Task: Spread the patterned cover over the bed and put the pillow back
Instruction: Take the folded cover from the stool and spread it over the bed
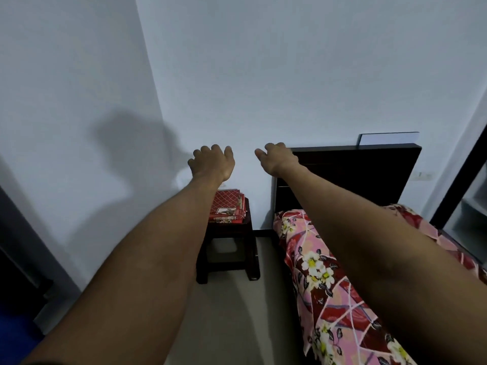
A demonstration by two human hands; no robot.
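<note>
Forearms: both stretched far forward, bare.
Left hand [212, 161]: fingers loosely curled, empty.
Right hand [278, 157]: the same (near headboard [363, 175]).
Patterned cover [329, 285]: on bed, right.

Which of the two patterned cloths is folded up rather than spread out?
The red lattice-print cloth, folded on the dark stool. The pink floral cover lies spread on the bed.

dim, bluish room light is casting a soft arm shadow on the left wall [79, 101]; edges are bending wide-angle.

Home bedroom, bed [329, 272] with floral cover, dark wooden headboard [369, 172], small bedside stool [229, 248], plain walls
</note>
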